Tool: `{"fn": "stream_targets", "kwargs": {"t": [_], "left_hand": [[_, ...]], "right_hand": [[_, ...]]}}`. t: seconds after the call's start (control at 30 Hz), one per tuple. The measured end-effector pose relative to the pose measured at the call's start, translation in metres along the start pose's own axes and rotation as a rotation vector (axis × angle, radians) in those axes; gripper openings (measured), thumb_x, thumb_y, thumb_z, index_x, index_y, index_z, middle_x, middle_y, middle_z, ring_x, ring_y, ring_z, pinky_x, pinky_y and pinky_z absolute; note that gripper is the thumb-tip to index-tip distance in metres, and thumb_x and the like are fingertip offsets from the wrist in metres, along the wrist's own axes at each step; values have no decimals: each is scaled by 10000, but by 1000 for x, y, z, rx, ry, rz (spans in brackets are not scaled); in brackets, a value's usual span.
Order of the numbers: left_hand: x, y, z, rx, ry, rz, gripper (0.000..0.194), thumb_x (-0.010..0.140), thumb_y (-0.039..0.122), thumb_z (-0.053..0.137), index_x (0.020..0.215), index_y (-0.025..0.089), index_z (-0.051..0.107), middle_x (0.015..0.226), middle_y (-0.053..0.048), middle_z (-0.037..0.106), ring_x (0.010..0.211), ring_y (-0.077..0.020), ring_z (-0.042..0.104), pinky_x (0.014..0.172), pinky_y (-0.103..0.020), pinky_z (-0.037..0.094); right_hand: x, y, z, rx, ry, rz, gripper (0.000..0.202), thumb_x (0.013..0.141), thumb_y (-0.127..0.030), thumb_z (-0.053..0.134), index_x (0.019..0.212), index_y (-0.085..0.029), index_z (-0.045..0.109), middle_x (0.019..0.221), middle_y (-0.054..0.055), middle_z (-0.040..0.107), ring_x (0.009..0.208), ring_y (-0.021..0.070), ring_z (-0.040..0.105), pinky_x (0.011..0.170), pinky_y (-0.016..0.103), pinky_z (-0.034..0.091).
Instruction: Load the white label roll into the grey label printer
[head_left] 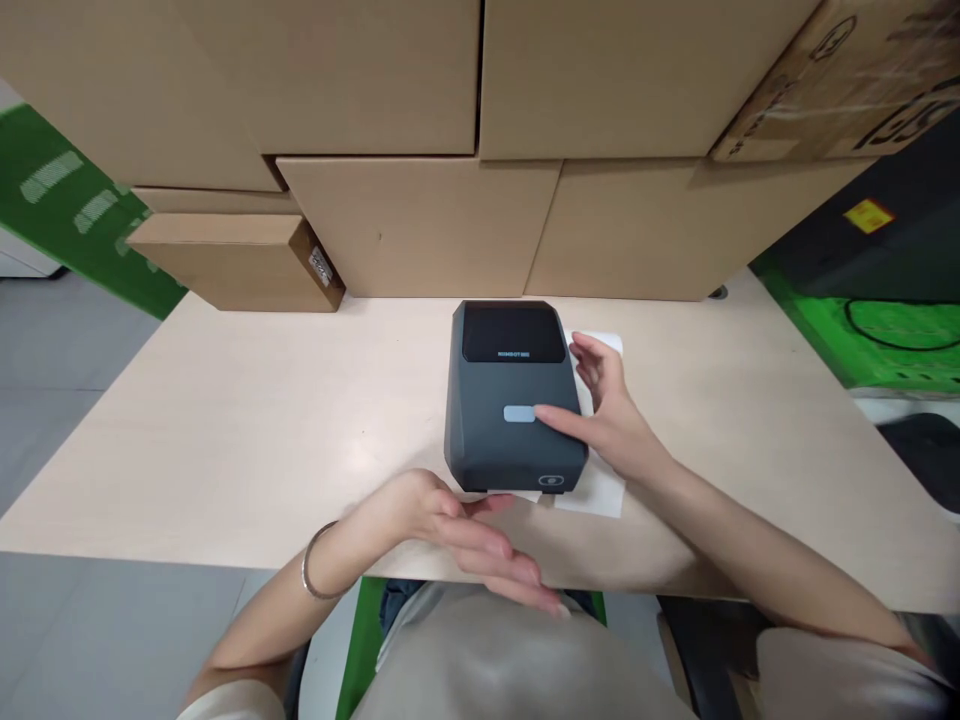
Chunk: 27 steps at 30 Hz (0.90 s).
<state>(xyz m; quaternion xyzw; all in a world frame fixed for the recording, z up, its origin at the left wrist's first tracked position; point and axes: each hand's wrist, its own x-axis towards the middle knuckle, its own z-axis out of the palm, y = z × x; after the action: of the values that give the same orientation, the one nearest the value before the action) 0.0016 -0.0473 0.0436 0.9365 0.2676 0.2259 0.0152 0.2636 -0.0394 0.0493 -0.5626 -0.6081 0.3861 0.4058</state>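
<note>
A dark grey label printer (510, 440) stands on the light wooden table (300, 400), with a pale blue button (519, 414) on its top. My right hand (611, 410) rests against the printer's right side, thumb at the button's right end, fingers apart and holding nothing. A white paper sheet (600, 495) lies beside and partly under the printer. From the front slot pokes a short white strip (525, 495). Just in front of it is my left hand (480, 535), fingers stretched out and nothing held; a thin bracelet (307, 570) circles that wrist.
Large cardboard boxes (420, 225) are stacked along the table's back edge. A smaller flat box (225, 260) sits at the back left. At the right stand a black object (926, 455) and a green surface with a black cable (892, 345).
</note>
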Motion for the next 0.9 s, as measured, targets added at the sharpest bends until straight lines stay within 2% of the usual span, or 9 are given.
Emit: {"fn": "stream_targets", "kwargs": {"t": [0.03, 0.1, 0.23, 0.3, 0.43, 0.57, 0.67, 0.8, 0.9], "left_hand": [[0, -1, -3, 17, -7, 12, 963, 917, 586, 827, 1734, 405, 350, 1775, -62, 475, 1707, -373, 352, 1406, -613, 288], [-1, -3, -8, 56, -13, 43, 937, 944, 603, 801, 1734, 355, 363, 1774, -94, 473, 1698, -375, 373, 1406, -599, 292], [-8, -9, -10, 181, 63, 202, 760, 1037, 531, 729, 1671, 202, 469, 1682, -145, 588, 1646, -310, 478, 1432, -517, 255], [-10, -11, -7, 241, 121, 301, 636, 1081, 485, 681, 1591, 129, 550, 1591, -155, 676, 1587, -272, 560, 1444, -483, 227], [-9, -14, -1, 264, 161, 327, 520, 1121, 483, 608, 1521, 151, 610, 1507, -98, 747, 1485, -234, 666, 1444, -459, 249], [-9, -14, 2, 181, 178, 308, 616, 1082, 461, 685, 1583, 127, 551, 1540, -129, 720, 1576, -251, 573, 1435, -449, 289], [-9, -15, 0, 117, 182, 316, 700, 1056, 497, 712, 1592, 83, 536, 1527, -154, 726, 1601, -261, 540, 1447, -438, 237], [-10, -21, -1, -87, 152, 311, 914, 1048, 740, 521, 1663, 66, 451, 1546, -166, 709, 1597, -264, 545, 1428, -418, 269], [-11, -24, 4, -130, 181, 313, 838, 1085, 639, 439, 1709, 82, 389, 1542, -144, 716, 1593, -249, 549, 1412, -409, 307]], "right_hand": [[-3, 5, 2, 45, -30, 83, 1195, 771, -712, 900, 1695, -407, 206, 1848, 117, 202, 1738, 367, 202, 1397, 652, 279], [-5, 8, 4, 134, -99, 219, 1284, 765, -705, 901, 1741, -403, 123, 1854, 136, 214, 1718, 379, 266, 1365, 665, 345], [-4, -2, 7, 301, -192, 243, 1048, 749, -676, 908, 1623, -317, 454, 1677, 143, 552, 1534, 388, 561, 1259, 599, 515], [-4, -6, 9, 347, -196, 230, 984, 723, -658, 927, 1544, -288, 530, 1601, 146, 630, 1465, 386, 623, 1222, 580, 550], [-6, -5, 13, 380, -167, 241, 988, 742, -645, 915, 1558, -289, 488, 1605, 151, 626, 1458, 372, 631, 1221, 570, 552], [-13, 4, 22, 388, -117, 213, 945, 806, -630, 845, 1598, -313, 439, 1687, 129, 548, 1524, 361, 571, 1253, 566, 521], [-19, 13, 34, 415, -40, 167, 865, 874, -603, 739, 1627, -329, 415, 1736, 96, 488, 1579, 352, 507, 1283, 574, 482], [-23, 22, 46, 498, 24, 142, 892, 885, -566, 663, 1686, -324, 352, 1730, 103, 493, 1571, 385, 513, 1276, 625, 473], [-24, 24, 46, 439, 3, 106, 882, 912, -553, 610, 1717, -347, 311, 1738, 91, 488, 1577, 393, 507, 1251, 644, 498]]}}
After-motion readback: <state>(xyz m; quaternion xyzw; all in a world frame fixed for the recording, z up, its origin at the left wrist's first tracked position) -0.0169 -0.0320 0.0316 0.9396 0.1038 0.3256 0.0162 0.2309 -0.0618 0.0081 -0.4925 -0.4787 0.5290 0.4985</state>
